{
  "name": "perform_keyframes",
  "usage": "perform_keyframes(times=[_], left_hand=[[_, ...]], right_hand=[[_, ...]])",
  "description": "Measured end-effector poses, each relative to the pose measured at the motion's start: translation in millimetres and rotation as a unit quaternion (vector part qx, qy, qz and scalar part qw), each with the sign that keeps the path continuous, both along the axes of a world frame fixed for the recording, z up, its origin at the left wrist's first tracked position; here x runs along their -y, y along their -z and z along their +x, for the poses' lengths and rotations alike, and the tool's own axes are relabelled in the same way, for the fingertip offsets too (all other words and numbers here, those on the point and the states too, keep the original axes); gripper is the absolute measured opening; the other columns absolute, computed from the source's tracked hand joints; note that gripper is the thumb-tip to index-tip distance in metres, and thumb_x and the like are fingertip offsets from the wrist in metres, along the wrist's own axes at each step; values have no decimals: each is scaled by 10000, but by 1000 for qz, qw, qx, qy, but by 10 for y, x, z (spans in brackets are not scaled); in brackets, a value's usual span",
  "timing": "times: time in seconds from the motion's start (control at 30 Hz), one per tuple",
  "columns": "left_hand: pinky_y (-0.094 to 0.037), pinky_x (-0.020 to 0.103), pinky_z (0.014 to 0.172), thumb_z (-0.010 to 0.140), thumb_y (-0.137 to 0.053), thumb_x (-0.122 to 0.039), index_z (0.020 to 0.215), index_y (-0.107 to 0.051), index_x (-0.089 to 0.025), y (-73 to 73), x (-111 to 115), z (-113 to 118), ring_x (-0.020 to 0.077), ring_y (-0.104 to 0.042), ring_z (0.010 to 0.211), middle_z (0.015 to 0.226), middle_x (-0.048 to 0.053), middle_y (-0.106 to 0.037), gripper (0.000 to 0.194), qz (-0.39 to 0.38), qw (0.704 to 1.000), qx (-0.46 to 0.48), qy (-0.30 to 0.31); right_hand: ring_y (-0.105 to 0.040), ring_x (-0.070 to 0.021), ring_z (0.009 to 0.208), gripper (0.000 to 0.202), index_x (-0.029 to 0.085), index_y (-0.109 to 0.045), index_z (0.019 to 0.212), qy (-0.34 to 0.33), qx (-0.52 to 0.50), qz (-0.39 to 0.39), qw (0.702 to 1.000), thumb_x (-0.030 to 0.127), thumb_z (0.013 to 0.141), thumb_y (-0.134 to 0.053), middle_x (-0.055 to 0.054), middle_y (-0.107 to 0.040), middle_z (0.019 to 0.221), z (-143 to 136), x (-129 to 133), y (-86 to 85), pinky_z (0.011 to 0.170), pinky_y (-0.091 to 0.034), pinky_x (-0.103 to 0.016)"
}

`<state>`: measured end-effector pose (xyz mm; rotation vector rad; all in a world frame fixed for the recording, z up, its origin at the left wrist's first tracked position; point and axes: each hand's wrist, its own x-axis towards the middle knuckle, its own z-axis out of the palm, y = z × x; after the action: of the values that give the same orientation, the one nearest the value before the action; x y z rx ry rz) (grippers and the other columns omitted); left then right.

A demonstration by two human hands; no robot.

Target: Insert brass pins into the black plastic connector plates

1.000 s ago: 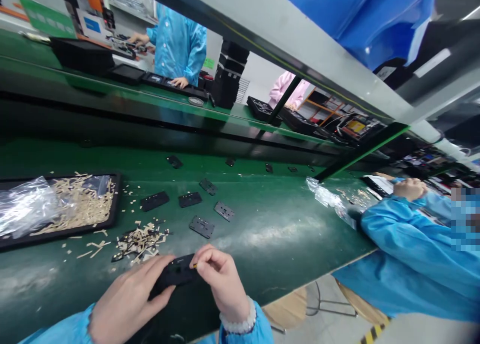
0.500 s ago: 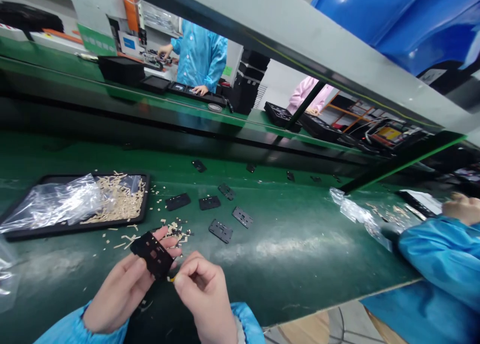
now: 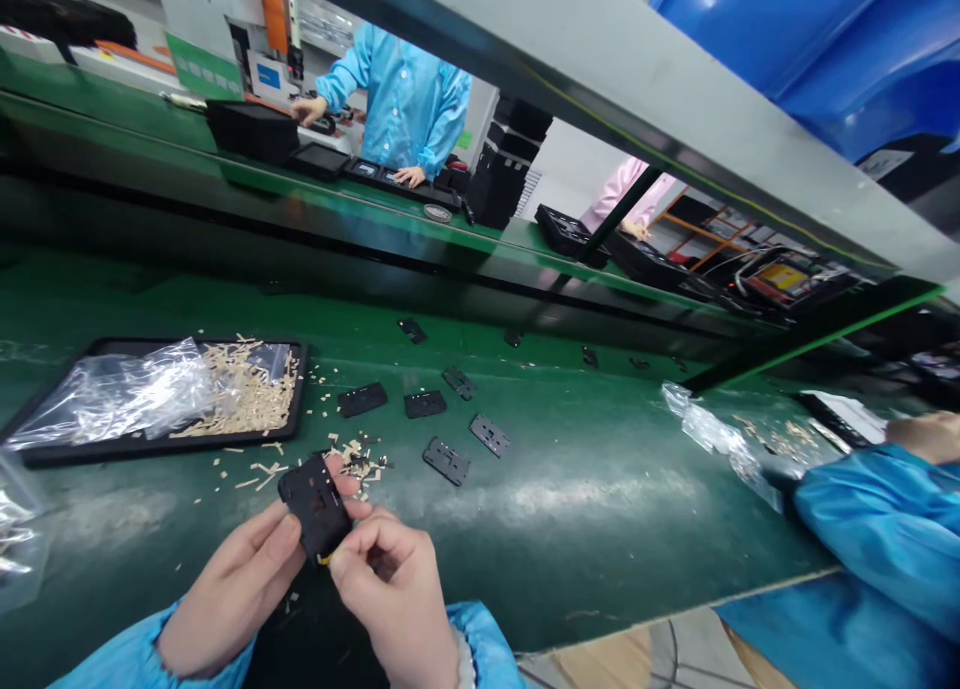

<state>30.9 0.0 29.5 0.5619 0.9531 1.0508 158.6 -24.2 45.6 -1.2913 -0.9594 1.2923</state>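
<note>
My left hand [image 3: 244,569] holds a flat black plate [image 3: 313,507] with small cut-outs, its thumb on the near face and fingers behind. My right hand [image 3: 401,589] pinches a small yellow strip [image 3: 325,559] at the plate's lower edge. Just beyond the plate, small beige and dark pieces [image 3: 361,462] are scattered on the green table. Similar black plates, among them one [image 3: 446,460] to the right and another [image 3: 362,400] further back, lie flat on the table.
On the left, a black tray [image 3: 300,394] holds plastic bags and beige pieces. A clear bag [image 3: 720,434] lies at the right, near a co-worker's blue sleeve [image 3: 877,509]. Other people work behind the dark shelf. A grey beam [image 3: 600,99] crosses above.
My right hand has moved slightly left, bringing the yellow strip against the plate's lower edge. The plate has tilted a little. Across the shelf, a person's arm has reached further left.
</note>
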Motion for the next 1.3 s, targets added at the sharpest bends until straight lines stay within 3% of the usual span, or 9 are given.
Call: perform_keyframes(times=[0.3, 0.73, 1.13, 1.3], left_hand=[[-441, 397, 1086, 670, -790, -586, 1165, -747, -275, -72, 17, 17, 346, -531, 1318, 1235, 65, -735, 586, 6, 999, -32, 1], [-519, 409, 1006, 640, -815, -558, 1214, -722, -298, -92, 24, 42, 372, -596, 1238, 1155, 75, -765, 637, -9, 999, -30, -17], [-458, 371, 1060, 643, -834, -527, 1014, -804, -237, -3, 7, 7, 344, -603, 1219, 1139, 83, -764, 472, 29, 997, -71, -17], [-561, 358, 907, 628, -850, -500, 1048, -792, -258, 29, -29, -30, 317, -698, 1031, 1082, 71, -778, 488, 13, 997, -73, -10]], right_hand=[[-392, -119, 564, 142, 193, -534, 531, 7, 16, -10, 1000, 268, 641, -583, 11, -478, 635, -14, -18, -5, 536, -319, -258], [-387, -112, 532, 145, 200, -497, 522, 21, 47, 9, 999, 248, 642, -563, 22, -438, 607, -20, -17, -26, 507, -327, -248], [-425, -114, 551, 154, 199, -489, 531, 23, 108, 64, 992, 136, 651, -561, 34, -458, 592, 1, 8, -6, 523, -365, -246], [-436, -107, 549, 154, 196, -495, 531, 22, 111, 76, 991, 113, 641, -564, 40, -464, 595, 2, 12, 13, 524, -374, -235]])
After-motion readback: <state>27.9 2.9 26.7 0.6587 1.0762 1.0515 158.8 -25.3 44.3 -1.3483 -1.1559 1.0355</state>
